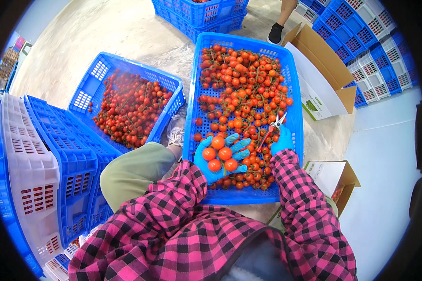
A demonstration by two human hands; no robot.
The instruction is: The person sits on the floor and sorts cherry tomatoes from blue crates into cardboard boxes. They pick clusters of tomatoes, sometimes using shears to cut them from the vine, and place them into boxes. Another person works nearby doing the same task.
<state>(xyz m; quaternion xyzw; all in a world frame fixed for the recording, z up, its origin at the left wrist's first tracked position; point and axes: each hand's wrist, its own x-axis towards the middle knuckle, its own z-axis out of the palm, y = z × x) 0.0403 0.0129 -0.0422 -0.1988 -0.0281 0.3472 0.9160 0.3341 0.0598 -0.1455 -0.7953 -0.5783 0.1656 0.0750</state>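
Observation:
A blue glove covers my left hand, which is palm up with its fingers spread, bearing a small bunch of cherry tomatoes. My right hand, gloved too, holds red-handled snips whose metal blades are apart and point away from me. Both hands are over a blue plastic crate in front of me. Many cherry tomatoes on green stems lie in it, spread over its perforated bottom.
Left of it, a second blue crate holds more cherry tomatoes. Stacked crates rise at the left, others at the top and upper right. Cardboard boxes stand at the right. Another person's leg shows beyond the crate.

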